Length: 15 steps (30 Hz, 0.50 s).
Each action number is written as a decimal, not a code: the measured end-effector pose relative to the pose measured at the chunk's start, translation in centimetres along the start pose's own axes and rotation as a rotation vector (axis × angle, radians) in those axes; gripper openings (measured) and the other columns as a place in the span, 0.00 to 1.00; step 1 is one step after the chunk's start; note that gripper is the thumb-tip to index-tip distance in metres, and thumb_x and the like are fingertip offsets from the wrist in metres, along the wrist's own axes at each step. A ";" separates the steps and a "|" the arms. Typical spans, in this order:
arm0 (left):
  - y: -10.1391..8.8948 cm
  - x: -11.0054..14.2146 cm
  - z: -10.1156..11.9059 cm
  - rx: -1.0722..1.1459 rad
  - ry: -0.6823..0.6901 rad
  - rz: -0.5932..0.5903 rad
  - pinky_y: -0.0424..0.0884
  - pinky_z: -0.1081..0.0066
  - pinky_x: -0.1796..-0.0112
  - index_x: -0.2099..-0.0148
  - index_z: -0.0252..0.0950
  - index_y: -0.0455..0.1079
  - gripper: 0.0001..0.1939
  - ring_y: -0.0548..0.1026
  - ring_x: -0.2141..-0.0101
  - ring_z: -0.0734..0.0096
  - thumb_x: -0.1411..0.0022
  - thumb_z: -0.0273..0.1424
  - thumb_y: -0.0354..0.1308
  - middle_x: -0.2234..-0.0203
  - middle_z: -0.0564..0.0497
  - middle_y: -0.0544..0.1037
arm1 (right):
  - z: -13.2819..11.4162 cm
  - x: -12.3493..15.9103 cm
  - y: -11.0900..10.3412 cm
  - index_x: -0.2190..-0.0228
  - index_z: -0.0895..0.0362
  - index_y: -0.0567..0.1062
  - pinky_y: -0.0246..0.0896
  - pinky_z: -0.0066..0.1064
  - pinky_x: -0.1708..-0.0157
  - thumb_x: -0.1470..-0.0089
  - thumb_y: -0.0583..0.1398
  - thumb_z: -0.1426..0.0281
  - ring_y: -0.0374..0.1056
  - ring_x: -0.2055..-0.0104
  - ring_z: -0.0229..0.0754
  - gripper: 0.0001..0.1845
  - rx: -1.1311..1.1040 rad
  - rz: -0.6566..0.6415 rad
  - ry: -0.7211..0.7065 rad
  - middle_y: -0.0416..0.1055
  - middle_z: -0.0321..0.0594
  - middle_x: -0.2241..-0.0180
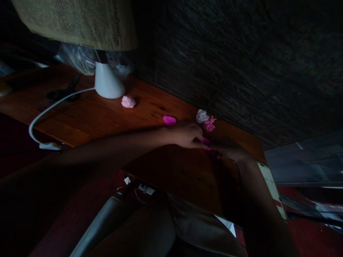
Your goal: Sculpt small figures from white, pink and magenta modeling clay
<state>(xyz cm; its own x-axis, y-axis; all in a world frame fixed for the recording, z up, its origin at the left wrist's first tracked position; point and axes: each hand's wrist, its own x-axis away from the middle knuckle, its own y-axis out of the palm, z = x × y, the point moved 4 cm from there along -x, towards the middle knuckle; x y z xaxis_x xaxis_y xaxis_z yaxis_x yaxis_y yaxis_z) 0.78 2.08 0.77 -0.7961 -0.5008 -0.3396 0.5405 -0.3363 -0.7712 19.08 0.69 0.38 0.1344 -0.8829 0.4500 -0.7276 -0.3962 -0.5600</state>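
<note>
Both hands meet over the wooden table. My left hand (189,135) comes in from the left, its thumb and fingers pinched on a small magenta piece (206,140) that looks like soft modelling clay. From the right, my right hand (227,148) grips the same piece; its fingers are dim and partly in shadow. A larger magenta lump (169,120) lies just behind my left wrist. Beyond the fingers, a whitish flower-shaped piece (202,116) touches a pink flower-shaped piece (209,124). Farther left rests a pale pink lump (128,101) with a folded surface.
A lamp with a white base (108,84) and printed shade (80,23) stands at the back left, its cable (53,103) looping over the table edge. Dark scissors (64,92) lie beside it. A phone (272,189) is by my right forearm. A dark textured wall (241,64) borders the table.
</note>
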 end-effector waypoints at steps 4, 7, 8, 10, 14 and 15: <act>-0.1 0.3 0.2 -0.062 -0.043 -0.076 0.64 0.71 0.64 0.64 0.43 0.81 0.14 0.76 0.65 0.68 0.39 0.46 0.62 0.68 0.51 0.81 | -0.2 -0.2 0.2 0.75 0.57 0.76 0.53 0.23 0.86 0.62 0.71 0.51 0.62 0.84 0.32 0.23 0.006 -0.038 0.008 0.69 0.33 0.84; -0.3 0.6 0.9 -0.173 -0.033 -0.088 0.64 0.70 0.63 0.61 0.42 0.81 0.17 0.76 0.62 0.66 0.38 0.48 0.60 0.62 0.48 0.81 | -0.6 0.0 0.2 0.74 0.57 0.77 0.54 0.23 0.86 0.61 0.70 0.51 0.63 0.84 0.32 0.23 0.011 -0.042 0.001 0.70 0.33 0.83; -0.3 0.6 1.1 -0.210 -0.028 -0.094 0.64 0.70 0.63 0.61 0.42 0.81 0.18 0.76 0.61 0.65 0.37 0.48 0.58 0.61 0.48 0.81 | -0.8 0.2 0.3 0.73 0.57 0.77 0.53 0.23 0.86 0.61 0.70 0.50 0.63 0.84 0.32 0.23 0.008 -0.044 -0.005 0.70 0.33 0.83; -0.2 0.6 1.3 -0.256 -0.031 -0.109 0.64 0.69 0.63 0.60 0.41 0.81 0.18 0.76 0.60 0.65 0.35 0.48 0.57 0.60 0.47 0.80 | -1.1 0.5 0.3 0.72 0.57 0.78 0.53 0.22 0.86 0.61 0.70 0.49 0.64 0.83 0.33 0.24 -0.010 -0.052 -0.021 0.72 0.34 0.81; -0.1 0.6 1.4 -0.264 -0.058 -0.104 0.64 0.70 0.62 0.59 0.40 0.80 0.18 0.76 0.61 0.66 0.34 0.46 0.57 0.60 0.47 0.80 | -1.2 0.9 0.0 0.71 0.56 0.79 0.56 0.23 0.84 0.60 0.69 0.48 0.68 0.81 0.34 0.24 -0.034 -0.063 -0.049 0.76 0.37 0.78; -0.1 0.7 1.3 -0.260 -0.057 -0.103 0.65 0.70 0.62 0.59 0.40 0.80 0.18 0.76 0.61 0.66 0.35 0.46 0.57 0.60 0.47 0.80 | -1.2 0.9 -0.1 0.71 0.56 0.80 0.57 0.23 0.84 0.60 0.69 0.48 0.68 0.81 0.35 0.24 -0.032 -0.059 -0.056 0.76 0.38 0.79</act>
<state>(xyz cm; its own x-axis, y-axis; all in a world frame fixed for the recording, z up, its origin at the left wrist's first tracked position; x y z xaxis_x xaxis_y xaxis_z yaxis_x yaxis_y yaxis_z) 0.56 0.74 1.35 -0.8228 -0.5209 -0.2273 0.3639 -0.1756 -0.9147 18.48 0.22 1.62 0.2143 -0.8713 0.4414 -0.7385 -0.4403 -0.5106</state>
